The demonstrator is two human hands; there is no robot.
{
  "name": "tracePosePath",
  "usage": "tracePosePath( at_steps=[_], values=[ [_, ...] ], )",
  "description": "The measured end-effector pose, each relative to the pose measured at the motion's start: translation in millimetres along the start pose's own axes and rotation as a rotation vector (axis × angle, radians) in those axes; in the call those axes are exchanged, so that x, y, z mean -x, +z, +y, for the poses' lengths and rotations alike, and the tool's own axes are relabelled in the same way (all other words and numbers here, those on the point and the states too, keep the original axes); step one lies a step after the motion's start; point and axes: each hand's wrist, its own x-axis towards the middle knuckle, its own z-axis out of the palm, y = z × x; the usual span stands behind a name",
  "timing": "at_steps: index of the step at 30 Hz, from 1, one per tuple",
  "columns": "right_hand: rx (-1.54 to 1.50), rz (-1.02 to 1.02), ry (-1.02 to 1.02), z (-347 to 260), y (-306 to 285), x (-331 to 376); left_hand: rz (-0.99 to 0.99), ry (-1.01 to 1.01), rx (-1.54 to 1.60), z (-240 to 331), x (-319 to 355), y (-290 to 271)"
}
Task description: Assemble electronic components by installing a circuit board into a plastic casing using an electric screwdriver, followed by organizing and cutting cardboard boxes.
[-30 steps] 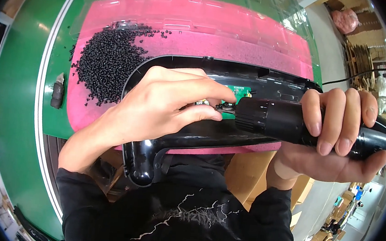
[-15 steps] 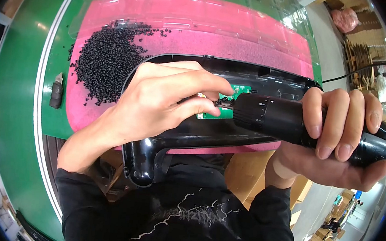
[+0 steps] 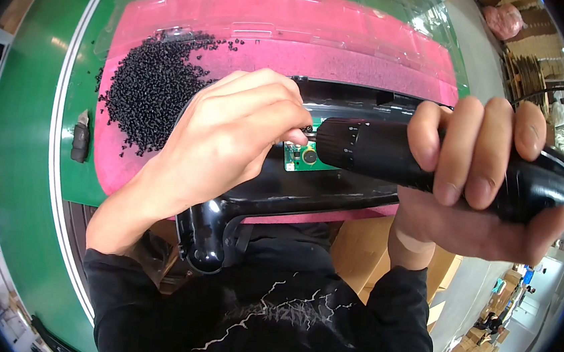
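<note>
right hand [image 3: 475, 186]: clenched round black electric screwdriver [image 3: 391, 155], fingers over top, thumb under; at 3 o'clock of view.
screwdriver: lies approx. horizontal, tip pointing to 9 o'clock, nose right at the green circuit board [image 3: 304, 156].
left hand [image 3: 231, 141]: fingers pinched together at the driver tip, w/ fingertips [image 3: 296, 133] over the board edge; whatever is pinched is too small to tell.
circuit board: sits inside black plastic housing [image 3: 281, 189], centre of view, partly hidden by left hand.
housing: lies on pink mat [image 3: 347, 44], its handle end [image 3: 201, 239] hangs off toward 6 o'clock.
black screws pile [image 3: 152, 87]: on mat at 10 o'clock of left hand, close by.
clear plastic tray [image 3: 277, 4]: at 12 o'clock, far side of mat.
green table [image 3: 28, 127]: under mat.
</note>
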Motion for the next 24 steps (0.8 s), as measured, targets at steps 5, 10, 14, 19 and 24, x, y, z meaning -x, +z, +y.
tracePosePath(
  at_steps=[5,10,14,19,24],
  values=[
    [0.047,0.169,-0.012,11.7,8.3,-3.8,0.043,-0.028,-0.098,-3.0,0.5,1.6],
    [0.133,0.28,0.049,29.8,13.4,-0.1,0.124,-0.13,-0.086,-3.3,0.7,-5.6],
    [0.187,0.306,0.072,37.4,13.1,0.3,0.057,-0.242,-0.012,2.3,0.9,-2.7],
    [0.23,0.271,0.077,44.2,12.0,1.3,-0.026,-0.303,-0.005,3.9,3.3,-2.3],
    [0.294,0.219,0.12,46.3,9.5,-4.4,-0.043,-0.297,-0.002,3.3,3.7,1.1]
  ],
)
